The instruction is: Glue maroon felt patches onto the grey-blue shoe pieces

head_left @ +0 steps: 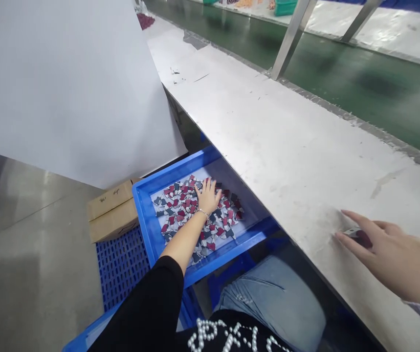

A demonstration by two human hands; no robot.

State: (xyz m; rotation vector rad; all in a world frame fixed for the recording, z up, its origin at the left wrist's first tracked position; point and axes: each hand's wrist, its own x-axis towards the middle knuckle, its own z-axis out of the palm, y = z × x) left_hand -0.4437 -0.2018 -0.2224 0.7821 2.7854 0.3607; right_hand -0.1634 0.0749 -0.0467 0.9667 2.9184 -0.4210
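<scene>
My left hand [208, 197], with a bracelet at the wrist and a black sleeve pushed up near the elbow, lies palm down in a blue tray [143, 225]. Its fingers are spread over many small dark red and blue-grey pieces [220, 231] on the tray's pale bottom; nothing is visibly gripped. At the right, on the white table [268, 151], another hand [389, 249] with a light grey-lavender cuff, unlike my black sleeve, pinches a small red and grey piece [360, 238]. By that cuff it seems to be a co-worker's. My right hand is out of view.
A cardboard box [112, 210] stands on a blue slatted base [121, 261] left of the tray. A tall white panel [70, 88] rises behind them. A green conveyor belt [364, 88] and a metal post [292, 39] lie beyond the table. My jeans-covered leg [272, 293] is beside the table edge.
</scene>
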